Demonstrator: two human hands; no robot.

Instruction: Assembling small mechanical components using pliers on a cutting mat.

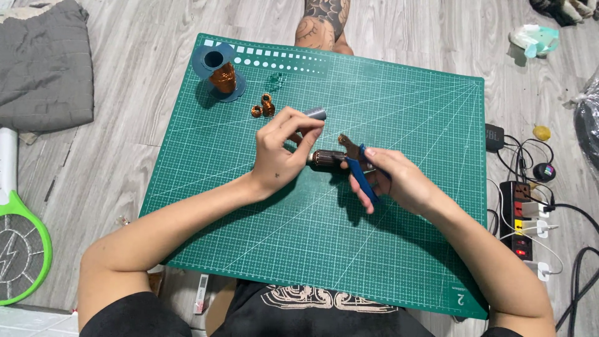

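Mid-mat on the green cutting mat, my left hand grips the copper-wound armature by its grey shaft end while my right hand clamps blue-handled pliers against it, open mat all around, wire spool well apart near the far edge.

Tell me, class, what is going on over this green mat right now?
A person sits on the floor at a green cutting mat. The left hand holds a small motor rotor with copper windings by its grey shaft end. The right hand works blue-handled pliers against the rotor. A spool of copper wire and some loose copper coils lie at the mat's far left corner. A power strip sits on the floor to the right.
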